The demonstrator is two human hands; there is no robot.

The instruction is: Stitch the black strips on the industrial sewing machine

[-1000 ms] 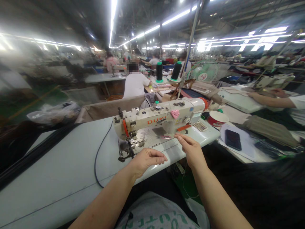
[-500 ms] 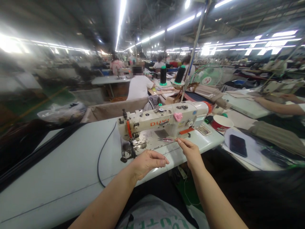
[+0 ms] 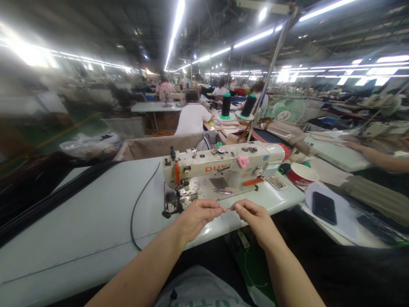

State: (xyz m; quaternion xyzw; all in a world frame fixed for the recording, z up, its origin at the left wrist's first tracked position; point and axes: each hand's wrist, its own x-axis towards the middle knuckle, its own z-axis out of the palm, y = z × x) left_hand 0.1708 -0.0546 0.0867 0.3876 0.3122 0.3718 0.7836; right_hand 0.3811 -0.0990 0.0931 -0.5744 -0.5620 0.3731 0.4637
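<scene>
My left hand (image 3: pixel 200 216) is closed in a pinch in front of the sewing machine (image 3: pixel 220 164). A thin dark thread (image 3: pixel 218 201) shows at its fingertips, with a short end below them. My right hand (image 3: pixel 254 215) is also pinched, its fingertips a small gap from the left ones, holding the thread's other part, though the strand is too fine to follow fully. Just beyond the fingers, a pair of thread snips (image 3: pixel 223 192) with pink handles lies on the machine bed. A pink clip-like piece (image 3: pixel 243 162) sits on the machine's front.
A black cord (image 3: pixel 131 221) curves over the white table (image 3: pixel 105 213) on the left, near dark fabric (image 3: pixel 57 196). To the right are a red-and-white tub (image 3: pixel 302 175) and a phone (image 3: pixel 324 207) on paper. Thread cones (image 3: pixel 226 106) and a co-worker (image 3: pixel 193 117) are behind the machine.
My right hand has come down and closer to my left hand, narrowing the gap between their fingertips. The view has shifted slightly, moving the scene right.
</scene>
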